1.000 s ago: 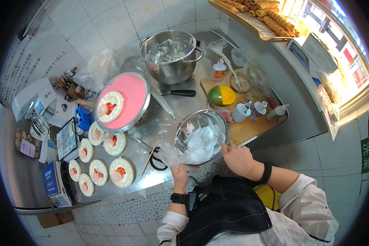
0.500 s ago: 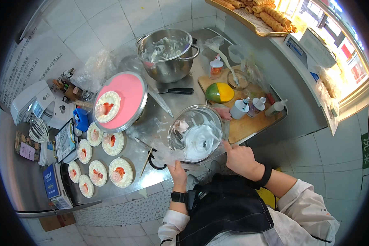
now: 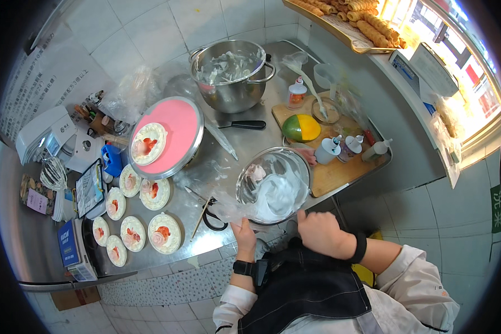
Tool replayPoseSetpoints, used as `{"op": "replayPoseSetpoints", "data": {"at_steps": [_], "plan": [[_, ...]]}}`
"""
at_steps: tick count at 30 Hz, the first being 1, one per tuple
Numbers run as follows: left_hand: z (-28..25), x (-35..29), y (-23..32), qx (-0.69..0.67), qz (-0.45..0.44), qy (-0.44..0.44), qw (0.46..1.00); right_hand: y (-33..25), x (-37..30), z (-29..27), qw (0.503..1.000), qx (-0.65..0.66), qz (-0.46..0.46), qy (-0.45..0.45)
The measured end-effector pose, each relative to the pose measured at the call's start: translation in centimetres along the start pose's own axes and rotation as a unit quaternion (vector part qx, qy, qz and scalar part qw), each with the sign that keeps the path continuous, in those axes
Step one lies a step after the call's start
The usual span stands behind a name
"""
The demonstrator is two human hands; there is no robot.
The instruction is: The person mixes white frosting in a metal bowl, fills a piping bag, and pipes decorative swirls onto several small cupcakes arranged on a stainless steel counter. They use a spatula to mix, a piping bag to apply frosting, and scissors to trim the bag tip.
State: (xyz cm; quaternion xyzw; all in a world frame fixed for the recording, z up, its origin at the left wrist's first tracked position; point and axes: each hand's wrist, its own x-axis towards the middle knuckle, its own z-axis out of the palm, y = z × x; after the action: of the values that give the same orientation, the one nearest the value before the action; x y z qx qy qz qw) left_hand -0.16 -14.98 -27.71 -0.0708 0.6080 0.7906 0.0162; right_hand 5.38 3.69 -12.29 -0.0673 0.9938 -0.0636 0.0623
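A round mixing bowl stands at the counter's front edge, holding white whipped cream and a dab of pink cream. My left hand is closed on a clear plastic bag by the bowl's near left side. At the near right rim is my right hand, its fingers curled; whatever they may hold is hidden. Black-handled scissors and a thin wooden stick lie left of the bag.
Several small decorated cakes cover the left counter; another sits on a pink turntable. Behind are a steel pot and a black-handled spatula. A wooden board on the right carries bottles and a mango-like fruit.
My right hand has drawn back slightly from the rim, and its extended index finger has curled in. The left hand still grips the bag; the whole view has shifted slightly.
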Motion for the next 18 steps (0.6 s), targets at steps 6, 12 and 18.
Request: {"op": "replayPoseSetpoints", "data": {"at_steps": [6, 12, 18], "plan": [[-0.1, 0.5, -0.7, -0.031, 0.008, 0.003, 0.999, 0.4, -0.2, -1.0, 0.997, 0.010, 0.016, -0.076], [0.1, 0.8, -0.6, -0.005, 0.010, 0.005, 1.000, 2.4, -0.5, 0.0, 0.999, -0.001, 0.030, 0.022], [-0.5, 1.5, -0.9, -0.074, -0.025, 0.012, 0.997, 5.1, -1.6, 1.4, 0.986, 0.045, 0.013, 0.162]]}}
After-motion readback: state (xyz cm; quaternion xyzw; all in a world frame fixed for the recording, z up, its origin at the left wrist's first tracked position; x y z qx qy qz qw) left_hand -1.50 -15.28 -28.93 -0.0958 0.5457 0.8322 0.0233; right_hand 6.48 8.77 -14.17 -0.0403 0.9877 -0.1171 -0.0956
